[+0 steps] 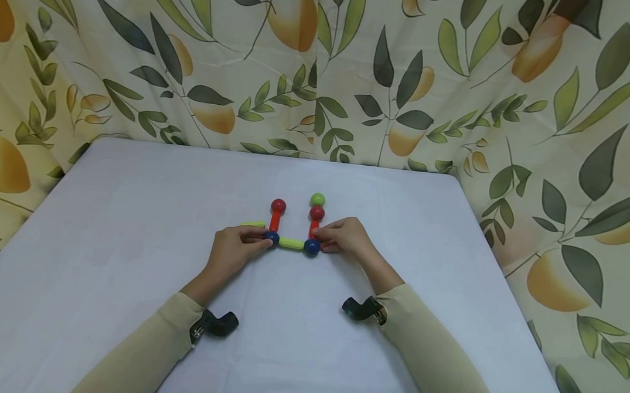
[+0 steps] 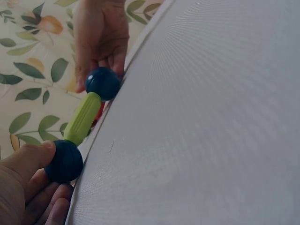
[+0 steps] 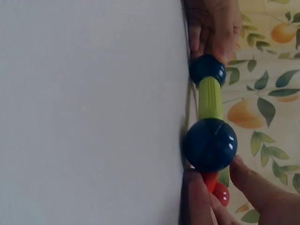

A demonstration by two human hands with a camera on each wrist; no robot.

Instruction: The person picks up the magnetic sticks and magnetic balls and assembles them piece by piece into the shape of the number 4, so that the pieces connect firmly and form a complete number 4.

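Observation:
A toy construction of balls and rods lies on the table, shaped like an open U. Its near side is a yellow-green rod (image 1: 291,243) between a left blue ball (image 1: 272,238) and a right blue ball (image 1: 311,247). From each blue ball a red rod (image 1: 275,221) runs away to a red ball (image 1: 279,206). Beyond the right red ball (image 1: 316,213) sits a green ball (image 1: 318,199). My left hand (image 1: 232,248) pinches the left blue ball between thumb and fingers. My right hand (image 1: 346,238) grips the right red rod (image 1: 313,228) close to its blue ball.
Another yellow-green rod (image 1: 253,223) lies just behind my left fingers, partly hidden. A white cloth covers the table (image 1: 266,335). Patterned fabric (image 1: 319,91) with leaves and fruit hangs behind the far edge and at both sides.

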